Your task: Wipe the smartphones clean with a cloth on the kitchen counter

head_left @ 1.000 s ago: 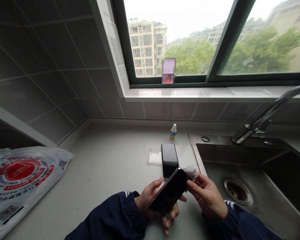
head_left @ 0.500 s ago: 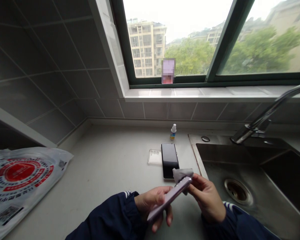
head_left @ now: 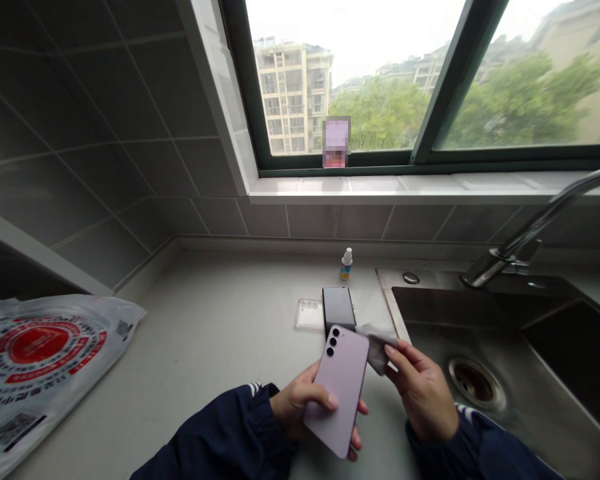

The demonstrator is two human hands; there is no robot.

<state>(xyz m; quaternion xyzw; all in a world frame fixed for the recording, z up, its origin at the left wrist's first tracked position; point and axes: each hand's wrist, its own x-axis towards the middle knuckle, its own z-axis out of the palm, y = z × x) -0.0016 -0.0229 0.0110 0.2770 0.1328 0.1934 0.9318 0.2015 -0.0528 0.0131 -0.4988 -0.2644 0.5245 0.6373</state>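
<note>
Left hand (head_left: pixel 296 399) is gripping the lilac smartphone (head_left: pixel 343 393) by its lower half: thumb pressing flat on the back panel, fingers wrapping underneath, tips showing past the far long edge. Phone is sitting tilted above the countertop (head_left: pixel 205 347), back panel facing up, three lenses at the upper-left corner.

Right hand (head_left: pixel 425 390) is pinching a grey cloth (head_left: pixel 380 350) between thumb and fingertips, nearly no gap there. Cloth is hanging just beside the phone's upper-right corner; can't tell if it's touching.

Edges: the lilac phone's top end is overlapping the black-screened phone (head_left: pixel 339 307) in view, which is lying face up behind it. Clear phone case (head_left: pixel 309 315) is lying at that one's left side. Small spray bottle (head_left: pixel 346 265) is standing upright farther back, near the wall. Steel sink (head_left: pixel 399 317) is bounding the right side, its rim running close by the right hand. Leftward there's a wide run of countertop before the printed plastic bag (head_left: pixel 10 413), which is lying well apart from both hands.
</note>
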